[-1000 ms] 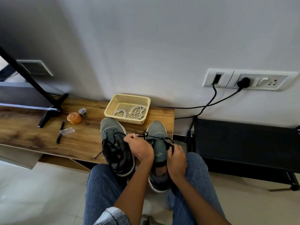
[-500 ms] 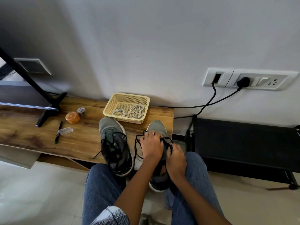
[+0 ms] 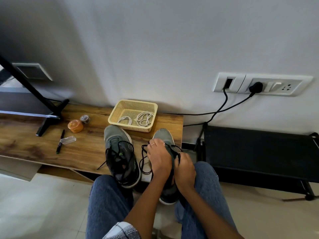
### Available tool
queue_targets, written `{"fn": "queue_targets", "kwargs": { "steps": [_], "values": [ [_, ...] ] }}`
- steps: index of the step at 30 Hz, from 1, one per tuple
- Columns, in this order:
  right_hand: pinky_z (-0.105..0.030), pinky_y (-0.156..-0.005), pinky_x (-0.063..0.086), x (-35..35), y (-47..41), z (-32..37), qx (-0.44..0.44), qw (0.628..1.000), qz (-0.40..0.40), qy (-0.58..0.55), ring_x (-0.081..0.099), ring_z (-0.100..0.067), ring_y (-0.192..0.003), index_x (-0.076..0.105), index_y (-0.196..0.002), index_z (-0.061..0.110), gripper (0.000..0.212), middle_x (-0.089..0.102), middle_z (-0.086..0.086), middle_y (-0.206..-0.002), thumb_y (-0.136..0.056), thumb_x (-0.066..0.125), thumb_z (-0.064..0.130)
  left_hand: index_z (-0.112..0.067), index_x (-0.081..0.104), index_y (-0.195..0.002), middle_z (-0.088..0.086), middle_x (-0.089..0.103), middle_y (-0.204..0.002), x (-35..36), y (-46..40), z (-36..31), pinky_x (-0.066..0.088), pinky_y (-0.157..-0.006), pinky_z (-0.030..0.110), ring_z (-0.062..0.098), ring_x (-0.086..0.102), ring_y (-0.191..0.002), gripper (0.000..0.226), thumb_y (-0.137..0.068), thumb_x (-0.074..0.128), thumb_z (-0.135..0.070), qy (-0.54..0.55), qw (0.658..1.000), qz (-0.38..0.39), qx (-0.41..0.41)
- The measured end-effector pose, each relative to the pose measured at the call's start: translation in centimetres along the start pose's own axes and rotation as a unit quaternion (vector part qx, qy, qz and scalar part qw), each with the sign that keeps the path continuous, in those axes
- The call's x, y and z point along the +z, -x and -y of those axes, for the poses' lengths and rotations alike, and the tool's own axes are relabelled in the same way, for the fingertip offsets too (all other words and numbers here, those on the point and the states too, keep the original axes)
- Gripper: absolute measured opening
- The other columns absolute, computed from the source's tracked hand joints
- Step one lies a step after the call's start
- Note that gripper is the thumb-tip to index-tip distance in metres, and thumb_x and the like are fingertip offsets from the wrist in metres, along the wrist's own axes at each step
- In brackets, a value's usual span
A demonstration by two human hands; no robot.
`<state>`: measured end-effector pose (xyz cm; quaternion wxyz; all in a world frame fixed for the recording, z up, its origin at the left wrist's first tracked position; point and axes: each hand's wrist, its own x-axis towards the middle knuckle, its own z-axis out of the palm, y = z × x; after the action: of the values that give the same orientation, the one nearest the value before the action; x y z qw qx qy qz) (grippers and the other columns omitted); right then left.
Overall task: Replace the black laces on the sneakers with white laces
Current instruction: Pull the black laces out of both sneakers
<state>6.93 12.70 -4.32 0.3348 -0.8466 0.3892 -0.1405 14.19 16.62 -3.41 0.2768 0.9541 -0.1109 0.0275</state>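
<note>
Both hands apparently gripping black lace over right-hand sneaker, lower centre; white laces lying in basket.

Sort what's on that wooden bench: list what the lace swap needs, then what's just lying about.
For the job:
- two grey mesh sneakers, left one, right one under both hands
- loose black lace
- coiled white laces in the yellow plastic basket

Lying about:
- orange round tub
- small tape roll
- black pen
- clear plastic cap
</note>
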Motion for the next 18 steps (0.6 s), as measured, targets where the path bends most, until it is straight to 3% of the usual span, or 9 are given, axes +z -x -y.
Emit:
{"fn": "queue_targets", "kwargs": {
  "steps": [3, 6, 8, 9, 11, 13, 16, 18],
  "values": [
    [-0.038, -0.066, 0.044, 0.0, -0.1, -0.1, 0.007, 1.0, 0.0, -0.001, 0.056, -0.026, -0.089, 0.058, -0.104, 0.008, 0.022, 0.056, -0.007, -0.099, -0.099, 0.041, 0.021, -0.003, 0.049, -0.101, 0.008, 0.043, -0.102, -1.1, -0.2, -0.5, 0.035, -0.076, 0.027, 0.019, 0.042, -0.086, 0.009, -0.097, 0.041, -0.003, 0.142, 0.978, -0.113, -0.106],
    [-0.034, -0.063, 0.039, 0.1, -0.1, -0.1, 0.012, 1.0, -0.004, 0.001, 0.056, -0.025, -0.088, 0.058, -0.1, 0.007, 0.022, 0.055, -0.007, -0.097, -0.099, 0.04, 0.02, 0.004, 0.048, -0.1, 0.016, 0.043, -0.102, -1.8, -0.4, -0.3, 0.031, -0.075, 0.022, 0.02, 0.039, -0.08, 0.009, -0.095, 0.041, 0.004, 0.274, 0.904, -0.264, -0.197],
    [-0.033, -0.063, 0.038, 0.1, -0.1, -0.1, 0.014, 1.0, -0.006, 0.001, 0.056, -0.025, -0.087, 0.058, -0.099, 0.006, 0.022, 0.055, -0.007, -0.097, -0.099, 0.04, 0.02, 0.005, 0.048, -0.102, 0.023, 0.044, -0.11, -1.8, -0.5, -0.1, 0.032, -0.076, 0.023, 0.029, 0.044, -0.084, 0.01, -0.095, 0.04, 0.004, 0.329, 0.856, -0.304, -0.259],
    [-0.032, -0.063, 0.038, 0.1, -0.1, -0.1, 0.015, 1.0, -0.007, 0.002, 0.055, -0.024, -0.087, 0.058, -0.099, 0.006, 0.022, 0.055, -0.007, -0.097, -0.099, 0.041, 0.019, 0.003, 0.048, -0.103, 0.023, 0.044, -0.112, -1.6, -0.5, 0.0, 0.033, -0.076, 0.027, 0.033, 0.046, -0.087, 0.01, -0.096, 0.04, 0.003, 0.335, 0.849, -0.301, -0.276],
    [-0.033, -0.063, 0.04, 0.2, -0.2, -0.2, 0.016, 1.0, -0.005, 0.007, 0.056, -0.024, -0.088, 0.058, -0.1, 0.006, 0.022, 0.056, -0.007, -0.098, -0.099, 0.041, 0.019, -0.001, 0.049, -0.102, 0.02, 0.045, -0.111, -1.5, -0.5, 0.0, 0.034, -0.076, 0.032, 0.035, 0.047, -0.089, 0.009, -0.095, 0.043, -0.001, 0.303, 0.876, -0.278, -0.252],
    [-0.033, -0.063, 0.04, 0.2, -0.2, -0.3, 0.018, 1.0, -0.004, 0.013, 0.056, -0.024, -0.089, 0.058, -0.101, 0.007, 0.022, 0.056, -0.006, -0.098, -0.099, 0.04, 0.019, -0.006, 0.05, -0.1, 0.013, 0.048, -0.107, -1.6, -0.4, -0.2, 0.037, -0.077, 0.035, 0.03, 0.047, -0.092, 0.007, -0.094, 0.048, -0.009, 0.238, 0.927, -0.231, -0.173],
    [-0.033, -0.063, 0.04, 0.2, -0.2, -0.4, 0.012, 1.0, -0.001, 0.025, 0.057, -0.024, -0.089, 0.058, -0.102, 0.007, 0.024, 0.056, -0.006, -0.099, -0.1, 0.039, 0.021, -0.015, 0.052, -0.106, 0.002, 0.052, -0.107, -1.6, -0.3, -0.1, 0.037, -0.08, 0.028, 0.019, 0.047, -0.1, 0.016, -0.093, 0.054, -0.024, 0.14, 0.986, -0.084, -0.042],
    [-0.034, -0.064, 0.041, 0.2, -0.2, -0.3, 0.01, 1.0, 0.001, 0.029, 0.057, -0.024, -0.09, 0.058, -0.102, 0.007, 0.024, 0.056, -0.006, -0.098, -0.1, 0.039, 0.022, -0.021, 0.055, -0.111, -0.001, 0.053, -0.114, -1.2, -0.3, 0.2, 0.041, -0.085, 0.03, 0.018, 0.045, -0.107, 0.021, -0.092, 0.055, -0.03, 0.065, 0.997, 0.025, 0.026]
  ]
}}
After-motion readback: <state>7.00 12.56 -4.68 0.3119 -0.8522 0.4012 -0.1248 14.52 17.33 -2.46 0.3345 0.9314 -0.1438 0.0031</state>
